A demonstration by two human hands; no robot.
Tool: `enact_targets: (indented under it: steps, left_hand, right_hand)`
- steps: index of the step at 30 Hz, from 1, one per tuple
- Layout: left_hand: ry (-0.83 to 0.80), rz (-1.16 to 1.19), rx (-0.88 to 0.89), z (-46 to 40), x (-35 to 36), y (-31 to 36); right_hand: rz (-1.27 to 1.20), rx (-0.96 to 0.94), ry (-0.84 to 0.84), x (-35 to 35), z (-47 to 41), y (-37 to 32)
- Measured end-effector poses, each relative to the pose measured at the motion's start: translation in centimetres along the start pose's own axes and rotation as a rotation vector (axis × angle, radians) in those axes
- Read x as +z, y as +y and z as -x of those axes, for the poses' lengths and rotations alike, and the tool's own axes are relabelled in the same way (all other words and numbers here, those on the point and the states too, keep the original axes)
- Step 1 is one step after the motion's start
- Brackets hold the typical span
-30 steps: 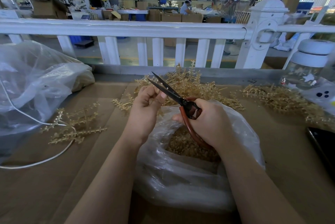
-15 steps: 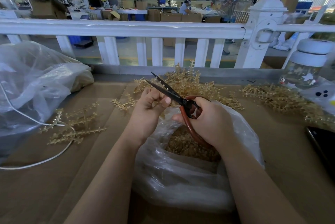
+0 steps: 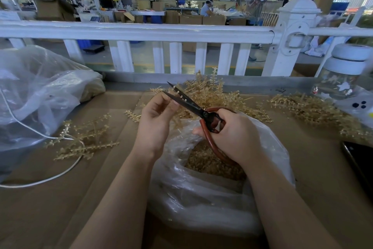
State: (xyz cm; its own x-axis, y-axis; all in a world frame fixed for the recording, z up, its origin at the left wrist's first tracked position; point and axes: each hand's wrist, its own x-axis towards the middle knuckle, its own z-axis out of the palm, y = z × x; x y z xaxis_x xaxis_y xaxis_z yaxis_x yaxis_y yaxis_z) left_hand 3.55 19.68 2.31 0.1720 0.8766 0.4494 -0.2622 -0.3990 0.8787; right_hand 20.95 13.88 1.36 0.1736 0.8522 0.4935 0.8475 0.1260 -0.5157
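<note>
Just over the far rim of the clear bag [image 3: 201, 194], the scissors [image 3: 193, 106] are held with their dark blades parted and their tips pointing away from the bag and to its left. A beaded strip [image 3: 178, 91], thin and set with small pale beads, lies between the blades, against the upper one. The right hand [image 3: 236, 133] has its grip clenched round the red-brown handles, directly above the bag's mouth. The left hand [image 3: 156, 119], at the bag's left rim, has its fingers curled and its grip pinched on the near end of the strip, one fingertip touching the lower blade.

Inside the bag lie golden cut pieces [image 3: 210, 162], partly hidden by the right hand and the lower handle. The bag rests on a bench [image 3: 323, 168] covered in brown cardboard. Just beyond the bag is a heap of golden sprigs [image 3: 207, 91]. To the bag's right spreads a second heap [image 3: 314, 107], and past that stands a jar [image 3: 347, 71] with a white lid. A dark phone [image 3: 361, 162] lies at the bench's edge, well right of the bag. Left of the bag lie loose sprigs [image 3: 84, 139] with a white cable [image 3: 40, 180] looping past them, and farther left a large plastic sack [image 3: 36, 95]. A white railing [image 3: 141, 31] runs behind the bench, beyond the bag.
</note>
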Motion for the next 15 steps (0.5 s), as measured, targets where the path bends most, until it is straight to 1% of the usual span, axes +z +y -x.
enact_targets:
  steps: [3, 9, 15]
  left_hand:
    - [-0.003, 0.014, 0.0, 0.08, -0.02, 0.26]
    - [-0.003, -0.047, -0.016, -0.03, 0.03, -0.05]
    - [-0.005, -0.049, 0.0, -0.08, 0.07, -0.09]
  right_hand:
    - [0.002, -0.003, -0.001, 0.0, 0.03, -0.01]
    - [0.039, -0.01, 0.016, 0.01, -0.03, -0.05]
    - [0.058, -0.016, 0.031, 0.04, 0.05, -0.06]
